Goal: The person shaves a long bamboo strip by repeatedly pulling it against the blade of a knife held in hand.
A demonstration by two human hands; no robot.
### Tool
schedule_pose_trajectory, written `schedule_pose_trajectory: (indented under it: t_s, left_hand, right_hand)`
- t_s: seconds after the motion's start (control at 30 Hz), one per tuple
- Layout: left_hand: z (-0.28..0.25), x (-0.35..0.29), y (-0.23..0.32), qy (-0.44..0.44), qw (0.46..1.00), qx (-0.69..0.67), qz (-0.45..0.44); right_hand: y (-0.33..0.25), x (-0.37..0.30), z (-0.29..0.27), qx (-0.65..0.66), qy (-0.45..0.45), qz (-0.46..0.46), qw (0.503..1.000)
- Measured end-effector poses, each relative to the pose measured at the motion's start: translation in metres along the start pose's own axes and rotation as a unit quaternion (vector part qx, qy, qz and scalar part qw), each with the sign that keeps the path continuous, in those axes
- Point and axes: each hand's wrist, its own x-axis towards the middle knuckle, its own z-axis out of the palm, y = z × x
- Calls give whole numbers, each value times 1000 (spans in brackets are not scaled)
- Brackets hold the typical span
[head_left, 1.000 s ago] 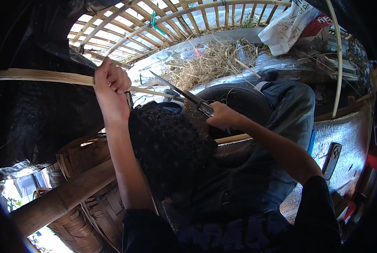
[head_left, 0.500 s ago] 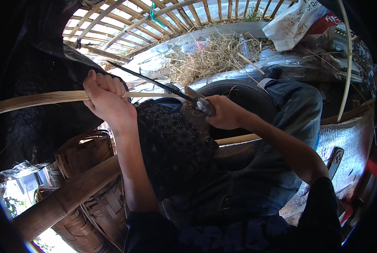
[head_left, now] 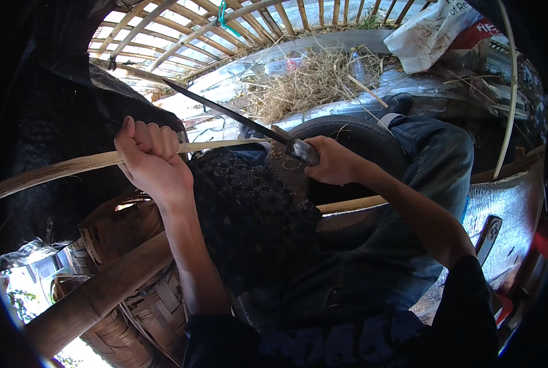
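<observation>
My left hand [head_left: 154, 156] is closed in a fist round a pale bamboo strip [head_left: 56, 172]. The strip bends away to the left edge, and its thinner end reaches right to the blade. Wrapped round a handle, my right hand [head_left: 338, 161] grips a long dark knife [head_left: 225, 110]. Its blade slants up and to the left, crossing above the strip's right end. Beneath that end a dark patterned cloth [head_left: 243, 184] lies over my left leg. Whether the blade's edge touches the strip cannot be made out.
Beyond my legs stands a black tyre [head_left: 347, 132]. A heap of dry shavings [head_left: 311, 80] lies before a bamboo lattice [head_left: 194, 30]. At left are a thick bamboo pole [head_left: 102, 291] and woven baskets [head_left: 111, 325]. A phone [head_left: 489, 236] rests at the right.
My left hand has moved slightly left with the strip, whose left part now hangs lower. The knife and my right hand have shifted slightly right and down.
</observation>
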Motion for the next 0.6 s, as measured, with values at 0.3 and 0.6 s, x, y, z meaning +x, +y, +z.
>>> schedule_pose_trajectory:
  t_s: [0.3,0.6]
  left_hand:
    - [-7,0,2,-19,1000,-7,1]
    - [-11,2,-1,-29,999,-26,-5]
  right_hand:
    - [96,2,11,-145,25,101,984]
    - [10,1,-3,-20,36,-84,996]
